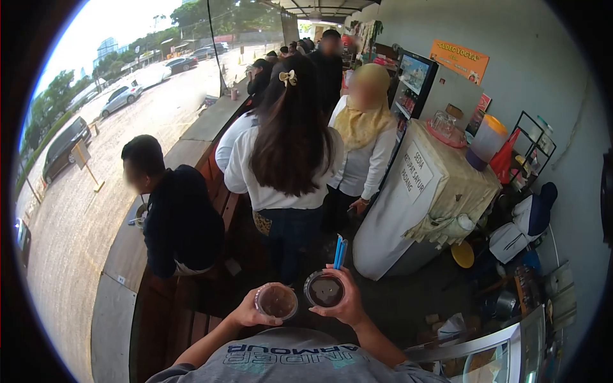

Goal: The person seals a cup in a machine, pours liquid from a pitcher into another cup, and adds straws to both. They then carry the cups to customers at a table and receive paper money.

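In front of my chest, my left hand is wrapped round a clear plastic cup of milky brown drink. Close beside it, my right hand grips a second cup, filled with a darker brown drink. Blue straws stick up from the fingers of that same hand, outside the cup. Both cups are upright and seen from above, a small gap apart. My fingers are partly hidden behind the cups.
A person with long hair stands just ahead, back turned; another in a yellow headscarf faces this way. Someone sits at the long counter on the left. A covered cabinet and a drinks fridge line the right.
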### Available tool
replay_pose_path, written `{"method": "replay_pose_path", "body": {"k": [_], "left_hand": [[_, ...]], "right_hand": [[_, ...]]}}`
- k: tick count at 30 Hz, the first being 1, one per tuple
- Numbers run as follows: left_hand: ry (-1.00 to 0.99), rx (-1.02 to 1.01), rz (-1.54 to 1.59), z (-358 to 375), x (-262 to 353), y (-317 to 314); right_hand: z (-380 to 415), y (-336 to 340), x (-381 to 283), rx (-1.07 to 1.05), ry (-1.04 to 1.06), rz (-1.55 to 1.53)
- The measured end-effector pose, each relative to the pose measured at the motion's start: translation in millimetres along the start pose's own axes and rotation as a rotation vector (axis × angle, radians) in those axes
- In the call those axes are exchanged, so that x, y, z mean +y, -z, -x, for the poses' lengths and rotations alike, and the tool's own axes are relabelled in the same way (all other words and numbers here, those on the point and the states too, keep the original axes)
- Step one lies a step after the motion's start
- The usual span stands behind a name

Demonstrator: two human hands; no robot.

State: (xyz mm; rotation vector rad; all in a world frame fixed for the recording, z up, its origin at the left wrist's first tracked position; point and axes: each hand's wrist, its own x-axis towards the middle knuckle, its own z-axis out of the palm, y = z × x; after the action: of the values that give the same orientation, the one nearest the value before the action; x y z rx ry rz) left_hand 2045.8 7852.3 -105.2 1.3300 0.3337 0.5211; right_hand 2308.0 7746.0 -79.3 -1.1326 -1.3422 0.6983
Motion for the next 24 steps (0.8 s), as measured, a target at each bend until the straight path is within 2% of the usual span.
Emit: {"method": "replay_pose_path", "body": {"k": [6, 11, 16, 19, 22, 24], "left_hand": [[-0.025, -0.052, -0.04, -54.4, 17.7, 70.5], [-0.018, -0.055, -0.048, -82.0, 15.8, 118.8], [0.007, 0.064, 0.026, -82.3, 12.4, 133.8], [-0.075, 0.15, 0.002, -74.6, 9.0, 137.0], [0.035, 0.136, 0.06, -68.5, 4.0, 157.8], [0.027, 0.157, 0.037, -70.1, 8.4, 173.3]], "right_hand": [[-50.2, -16.4, 20.1, 0.047, -0.009, 0.13], [-85.1, -37.5, 36.7, 0.073, -0.042, 0.075], [-114.9, -46.7, 48.9, 0.058, -0.082, 0.011], [-133.2, -49.7, 52.5, -0.04, -0.022, 0.012], [-160.3, -58.0, 62.9, -0.057, -0.003, -0.038], [-186.6, -64.9, 70.0, -0.072, 0.021, -0.031]]}}
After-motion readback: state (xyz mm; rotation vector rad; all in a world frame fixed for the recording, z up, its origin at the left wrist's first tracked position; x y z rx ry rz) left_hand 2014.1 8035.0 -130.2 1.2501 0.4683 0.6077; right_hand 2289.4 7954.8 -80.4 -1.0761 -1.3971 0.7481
